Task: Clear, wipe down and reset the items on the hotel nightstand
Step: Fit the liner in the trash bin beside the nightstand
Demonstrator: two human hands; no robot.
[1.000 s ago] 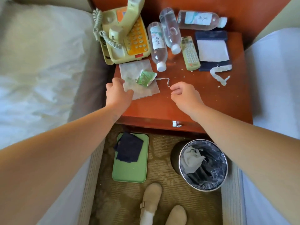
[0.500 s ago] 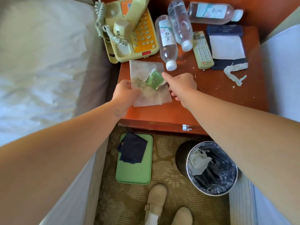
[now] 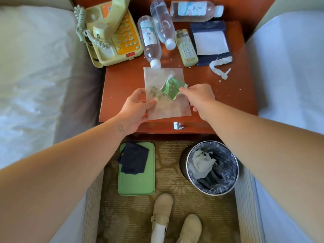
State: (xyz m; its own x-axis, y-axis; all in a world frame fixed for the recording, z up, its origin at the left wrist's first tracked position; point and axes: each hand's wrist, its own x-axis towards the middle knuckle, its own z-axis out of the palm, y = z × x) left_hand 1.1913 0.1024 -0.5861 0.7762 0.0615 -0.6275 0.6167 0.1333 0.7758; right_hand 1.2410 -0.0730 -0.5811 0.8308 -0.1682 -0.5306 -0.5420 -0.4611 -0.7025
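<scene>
— Since the bin [image 3: 188, 163], on the floor in front and to the right of the phone [image 3: 112, 32], holds just one crumpled tissue [image 3: 201, 163], I'd call this barely begun.

— What's left, then?

— Nearly everything, by my reckoning. A dark cloth [image 3: 134, 158], the wiping one I'd guess, lies untouched on a green tray [image 3: 136, 185] on the floor in front of the phone. Up on the nightstand [image 3: 228, 102], right of the phone, three bottles [image 3: 150, 39] lie on their sides, then the remote [image 3: 186, 47], then the notepad [image 3: 210, 41], and farthest right a twisted strip of tissue [image 3: 220, 66] with crumbs [image 3: 219, 81] about it. Nothing's wiped and nothing's stood back up.

— And the hands?

— Both are at the litter in front of the phone, a little to its right. The left hand [image 3: 135, 109] grasps the napkin [image 3: 175, 109] by its near left edge, thumb on top and fingers tucked under. The right hand [image 3: 199, 97] looks to be pinching the right corner of the green wrapper [image 3: 172, 87] lying on that napkin.

— Which way does it all lie?

— The napkin is flat. Its long axis runs from the nightstand's front edge back toward the bottles, with the near end skewed slightly right. The wrapper is crumpled and slants across it, low at the left, rising to the right. I can't tell which end is torn open.
</scene>
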